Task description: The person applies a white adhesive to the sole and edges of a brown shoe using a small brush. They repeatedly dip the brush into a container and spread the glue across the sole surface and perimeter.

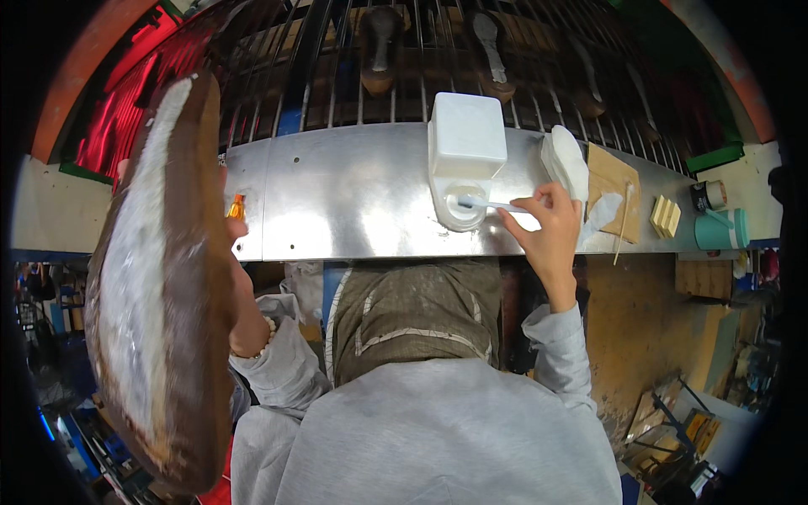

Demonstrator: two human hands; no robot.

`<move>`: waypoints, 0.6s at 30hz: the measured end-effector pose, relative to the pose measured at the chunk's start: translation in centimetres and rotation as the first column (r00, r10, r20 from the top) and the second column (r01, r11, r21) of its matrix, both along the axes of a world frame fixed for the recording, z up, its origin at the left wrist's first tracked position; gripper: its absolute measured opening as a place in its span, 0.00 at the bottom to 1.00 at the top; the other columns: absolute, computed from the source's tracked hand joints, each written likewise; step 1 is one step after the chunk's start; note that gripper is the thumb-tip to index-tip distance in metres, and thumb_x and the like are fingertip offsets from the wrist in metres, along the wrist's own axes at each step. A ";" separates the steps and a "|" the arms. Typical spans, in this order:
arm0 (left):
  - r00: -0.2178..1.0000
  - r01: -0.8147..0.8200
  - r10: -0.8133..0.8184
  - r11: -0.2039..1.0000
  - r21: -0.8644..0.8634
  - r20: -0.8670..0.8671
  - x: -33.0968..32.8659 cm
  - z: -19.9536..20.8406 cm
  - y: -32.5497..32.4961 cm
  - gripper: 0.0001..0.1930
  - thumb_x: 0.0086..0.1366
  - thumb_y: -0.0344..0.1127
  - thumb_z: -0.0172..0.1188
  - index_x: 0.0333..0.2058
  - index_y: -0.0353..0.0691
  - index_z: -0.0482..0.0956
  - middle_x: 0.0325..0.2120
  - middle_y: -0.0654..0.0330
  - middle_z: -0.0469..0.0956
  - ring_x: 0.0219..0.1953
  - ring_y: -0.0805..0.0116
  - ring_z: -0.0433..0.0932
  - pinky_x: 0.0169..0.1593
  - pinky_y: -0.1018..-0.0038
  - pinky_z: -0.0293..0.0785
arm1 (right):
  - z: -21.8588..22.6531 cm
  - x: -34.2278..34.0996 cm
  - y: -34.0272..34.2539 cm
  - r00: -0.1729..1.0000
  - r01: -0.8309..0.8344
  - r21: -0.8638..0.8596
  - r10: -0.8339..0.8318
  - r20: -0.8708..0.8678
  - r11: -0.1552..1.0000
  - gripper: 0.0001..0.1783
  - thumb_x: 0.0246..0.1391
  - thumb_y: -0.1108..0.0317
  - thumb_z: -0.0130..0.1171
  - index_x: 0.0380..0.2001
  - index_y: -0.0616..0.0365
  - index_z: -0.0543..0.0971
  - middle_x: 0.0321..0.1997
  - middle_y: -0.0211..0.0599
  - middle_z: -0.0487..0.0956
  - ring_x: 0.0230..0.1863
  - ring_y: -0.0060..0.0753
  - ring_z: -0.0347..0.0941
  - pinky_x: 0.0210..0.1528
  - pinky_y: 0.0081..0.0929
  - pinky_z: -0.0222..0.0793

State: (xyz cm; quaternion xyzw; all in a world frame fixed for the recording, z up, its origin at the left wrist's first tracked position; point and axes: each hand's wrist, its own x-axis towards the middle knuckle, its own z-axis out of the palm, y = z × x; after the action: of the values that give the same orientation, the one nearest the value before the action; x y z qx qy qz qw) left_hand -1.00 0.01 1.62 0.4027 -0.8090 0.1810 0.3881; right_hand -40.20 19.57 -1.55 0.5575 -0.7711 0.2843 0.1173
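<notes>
Brush at the pot, pale strip already along the shoe

In the head view, the brown shoe [189, 286] stands tilted close to the camera at the left, held by the left hand [244, 295], whose grip is partly hidden behind it. A glossy whitish strip [139, 261] runs nearly the whole length of its underside, so coating there looks well advanced; whether it is complete or wet everywhere cannot be told. The right hand [549, 231] pinches a brush [498, 204] narrowly between thumb and fingers, its head over the round well of the white container [468, 135]; reloading seems to be the step in hand.

The well holds something whitish; the container's tall body is opaque, so its level is hidden. On the right of the metal bench [345, 202] stands a teal tub [714, 232], contents unclear, beside a dark round tin [698, 199]. Beyond, shoes [380, 46] on the rack show pale undersides; whether any need more work cannot be judged.
</notes>
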 end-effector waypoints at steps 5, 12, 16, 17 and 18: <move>0.829 0.348 -0.261 0.933 0.090 -0.495 -5.1 1.9 1.1 0.22 0.67 0.36 0.62 0.57 0.36 0.72 0.62 0.46 0.70 0.66 0.54 0.66 0.70 0.58 0.56 | 0.3 0.6 0.3 0.893 0.134 0.026 -0.132 0.429 0.991 0.08 0.46 0.63 0.74 0.27 0.55 0.89 0.30 0.31 0.68 0.28 0.28 0.63 0.30 0.27 0.55; 0.662 0.517 -0.396 0.856 0.006 -0.636 -9.9 4.5 2.4 0.33 0.59 0.40 0.69 0.60 0.39 0.66 0.66 0.42 0.63 0.69 0.46 0.61 0.74 0.51 0.47 | 7.5 3.8 -0.2 0.586 -0.258 -0.482 0.532 0.611 0.837 0.16 0.38 0.58 0.79 0.31 0.52 0.91 0.30 0.24 0.65 0.32 0.23 0.61 0.32 0.22 0.53; 0.642 0.526 -0.456 0.847 -0.079 -0.617 -10.8 5.3 1.9 0.34 0.57 0.43 0.71 0.59 0.40 0.67 0.65 0.41 0.65 0.69 0.45 0.62 0.74 0.47 0.45 | 10.1 5.6 -1.7 0.588 -0.381 -0.520 0.634 0.502 0.765 0.24 0.26 0.51 0.82 0.32 0.47 0.91 0.30 0.22 0.64 0.32 0.23 0.60 0.32 0.22 0.52; 0.637 0.533 -0.464 0.842 -0.083 -0.615 -10.8 5.5 2.0 0.34 0.57 0.44 0.72 0.58 0.40 0.67 0.65 0.41 0.65 0.69 0.45 0.63 0.74 0.47 0.45 | 10.5 5.8 -2.2 0.613 -0.392 -0.529 0.642 0.460 0.753 0.24 0.26 0.51 0.83 0.32 0.47 0.91 0.30 0.22 0.65 0.32 0.23 0.60 0.32 0.21 0.52; 0.633 0.539 -0.472 0.838 -0.087 -0.614 -10.7 5.7 2.1 0.34 0.57 0.44 0.72 0.58 0.40 0.67 0.65 0.41 0.65 0.68 0.44 0.63 0.74 0.46 0.45 | 10.8 6.0 -2.6 0.635 -0.402 -0.531 0.644 0.426 0.746 0.24 0.26 0.51 0.83 0.32 0.47 0.91 0.30 0.22 0.65 0.32 0.23 0.60 0.32 0.21 0.52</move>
State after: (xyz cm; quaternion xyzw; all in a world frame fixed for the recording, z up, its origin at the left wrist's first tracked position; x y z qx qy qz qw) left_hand -11.72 2.11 7.32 0.2156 -0.7264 -0.1181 0.6419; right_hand -34.19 16.98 9.25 0.6098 -0.4952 0.6093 -0.1080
